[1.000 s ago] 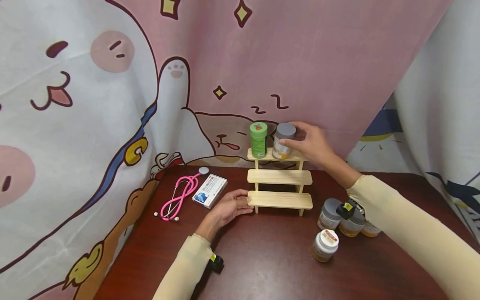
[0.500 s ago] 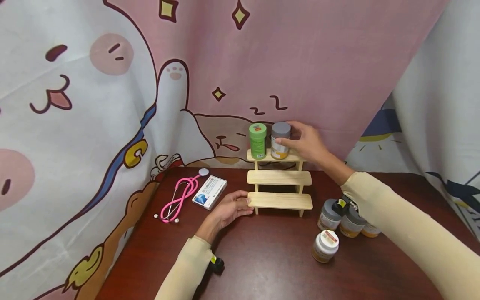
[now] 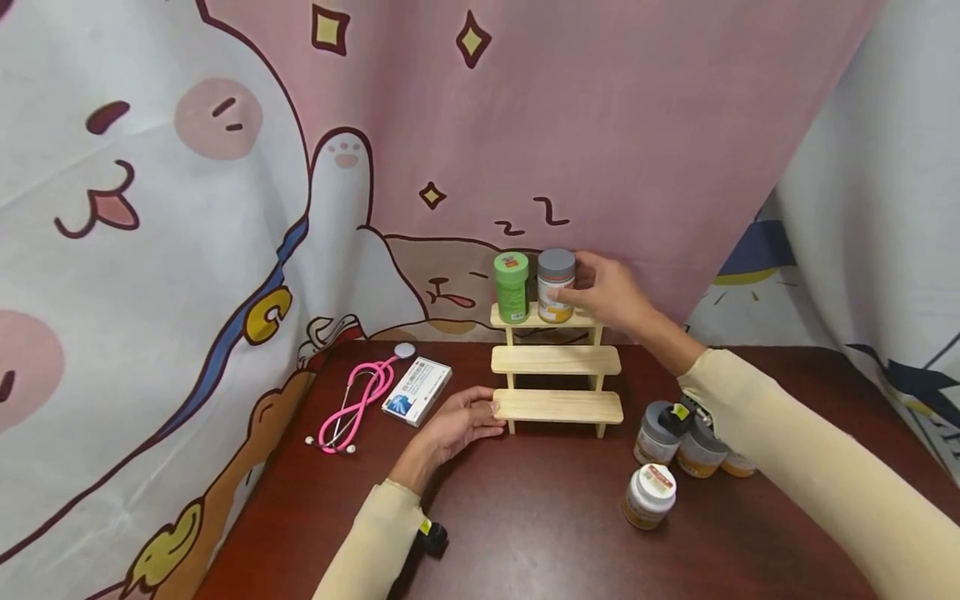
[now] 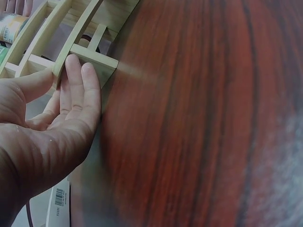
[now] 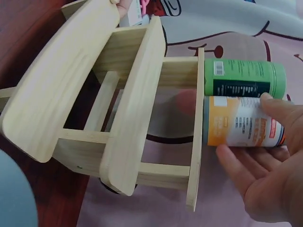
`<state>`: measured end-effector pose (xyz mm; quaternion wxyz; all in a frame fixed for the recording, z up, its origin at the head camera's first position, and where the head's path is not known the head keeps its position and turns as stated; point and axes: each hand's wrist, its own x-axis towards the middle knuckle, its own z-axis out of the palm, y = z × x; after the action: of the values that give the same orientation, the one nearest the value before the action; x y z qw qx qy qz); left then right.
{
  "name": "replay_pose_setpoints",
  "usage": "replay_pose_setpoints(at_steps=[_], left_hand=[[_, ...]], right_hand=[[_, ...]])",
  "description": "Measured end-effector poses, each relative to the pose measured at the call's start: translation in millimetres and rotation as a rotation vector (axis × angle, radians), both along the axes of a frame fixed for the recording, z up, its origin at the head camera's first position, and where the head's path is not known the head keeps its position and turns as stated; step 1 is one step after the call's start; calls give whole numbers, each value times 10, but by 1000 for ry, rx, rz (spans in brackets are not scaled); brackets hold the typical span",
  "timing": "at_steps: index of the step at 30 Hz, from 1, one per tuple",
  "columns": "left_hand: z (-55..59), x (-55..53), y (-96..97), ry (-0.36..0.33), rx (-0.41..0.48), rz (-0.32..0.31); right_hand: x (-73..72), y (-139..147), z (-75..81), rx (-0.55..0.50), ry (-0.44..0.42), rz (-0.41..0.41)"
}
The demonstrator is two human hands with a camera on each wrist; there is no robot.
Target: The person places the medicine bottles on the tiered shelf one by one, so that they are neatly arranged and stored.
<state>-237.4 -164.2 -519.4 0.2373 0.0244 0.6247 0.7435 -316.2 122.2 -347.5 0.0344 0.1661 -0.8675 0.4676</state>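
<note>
A three-tier wooden display stand (image 3: 557, 406) stands on the dark table. My left hand (image 3: 459, 423) grips the left end of its lowest tier; in the left wrist view the thumb (image 4: 38, 85) lies against the shelf edge and the fingers reach beside the leg. On the top tier a white-and-orange jar with a grey lid (image 3: 557, 265) stands upright, held by my right hand (image 3: 609, 290) from its right side. A green bottle (image 3: 512, 289) stands left of that jar; the right wrist view shows the green bottle (image 5: 244, 78) and the jar (image 5: 241, 120) side by side, very close or touching.
Several grey-lidded jars (image 3: 657, 433) stand right of the stand, partly under my right forearm. In front of them is a white-lidded jar (image 3: 649, 496). Left of the stand lie a pink stethoscope (image 3: 358, 404) and a white medicine box (image 3: 417, 391). A patterned cloth (image 3: 637, 125) hangs behind.
My right hand has moved the grey-lidded jar a little left along the top tier, closer to the green bottle. My left hand keeps its hold on the lowest tier. The head view has tilted slightly.
</note>
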Motion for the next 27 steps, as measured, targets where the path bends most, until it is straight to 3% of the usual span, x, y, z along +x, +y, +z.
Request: replay_pose_setpoints(at_steps=[5,10,15,21,27], left_hand=[[-1,10,6,-4,7,1],[-9,7,3,-6,12,3],[-15,2,7,-10,15,6],[-16,0,5,-9,19,9],[-18,-6,-5,1,21,-1]], right_hand=[[151,21,29,119,28,-15],[362,87,77,141,16,-6],[605,191,115,131,-54,12],[947,300,92,67,-77,90],[1248,483,-137,51,-17,230]])
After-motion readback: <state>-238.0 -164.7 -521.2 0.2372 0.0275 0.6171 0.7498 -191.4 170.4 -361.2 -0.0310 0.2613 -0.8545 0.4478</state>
